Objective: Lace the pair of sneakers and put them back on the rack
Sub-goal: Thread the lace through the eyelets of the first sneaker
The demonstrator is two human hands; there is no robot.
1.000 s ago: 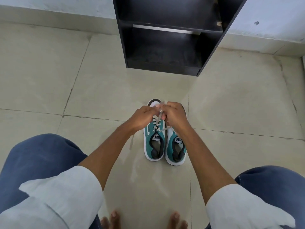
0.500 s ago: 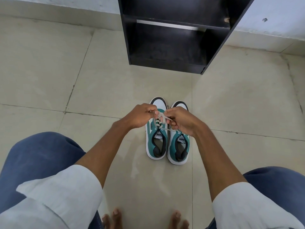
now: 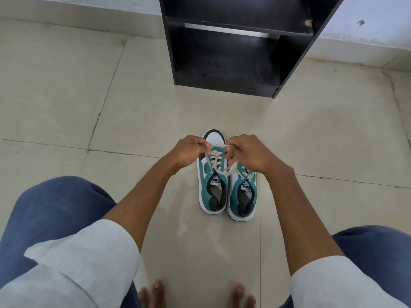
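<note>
Two teal-and-white sneakers stand side by side on the tiled floor, toes pointing away from me. The left sneaker [image 3: 212, 187] carries a cream lace [image 3: 216, 160] crossed through its eyelets. My left hand [image 3: 189, 152] pinches one lace end just left of the toe. Over the front of the right sneaker [image 3: 242, 198], my right hand [image 3: 249, 153] grips the other lace end, and a loose strand runs down across both shoes. The black shoe rack [image 3: 224, 83] stands open beyond the shoes, its shelves bare.
My knees in blue trousers [image 3: 55, 210] flank the scene and my bare toes [image 3: 155, 294] show at the bottom edge. A pale wall with a skirting band [image 3: 66, 25] runs behind the rack. Beige floor tiles [image 3: 66, 96] spread all around.
My hands have drawn apart over the left sneaker, pulling the lace ends out to either side. My right hand shifted right over the other shoe.
</note>
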